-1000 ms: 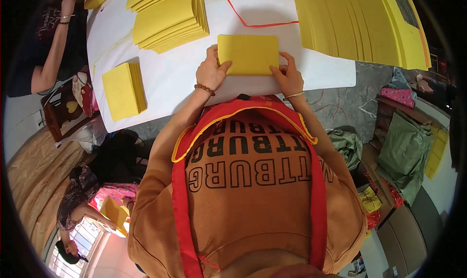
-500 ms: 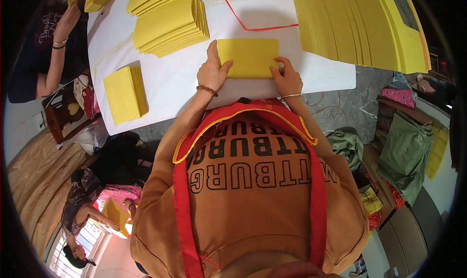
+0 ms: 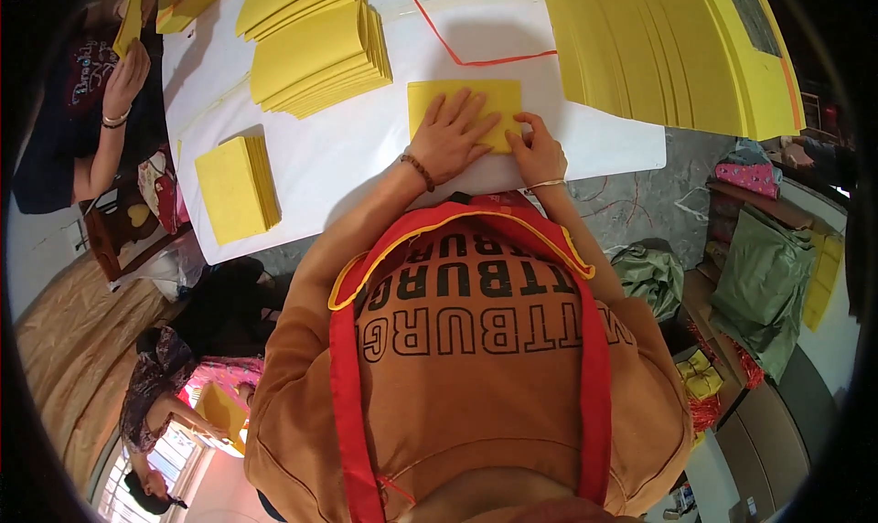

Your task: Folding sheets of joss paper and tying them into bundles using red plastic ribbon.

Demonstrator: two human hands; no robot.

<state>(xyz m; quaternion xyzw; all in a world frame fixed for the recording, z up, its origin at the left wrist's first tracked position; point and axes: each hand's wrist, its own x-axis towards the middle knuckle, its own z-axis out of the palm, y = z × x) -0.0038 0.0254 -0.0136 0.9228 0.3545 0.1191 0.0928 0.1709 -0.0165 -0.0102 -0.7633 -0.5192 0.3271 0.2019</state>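
The yellow paper piece (image 3: 501, 101) lies flat at my twelve o'clock, near the close edge of the white table (image 3: 338, 148). My left hand (image 3: 451, 144) rests across it, palm down, fingers spread, gripping nothing. My right hand (image 3: 538, 153) sits at the piece's three o'clock edge, thumb and forefinger curled near each other; whether they pinch the paper I cannot tell. I judge it light and fairly stiff, like thick paper, apt to slide on the smooth top and to crease if squeezed; a flat palm in the middle and a light pinch at a side edge should suit it. My left hand hides much of its face, and I can't make out how many layers it has. Towards ten o'clock, the fanned yellow stack (image 3: 311, 61) is partly cut off; at two, the large yellow sheets (image 3: 631, 48) run past the upper rim.
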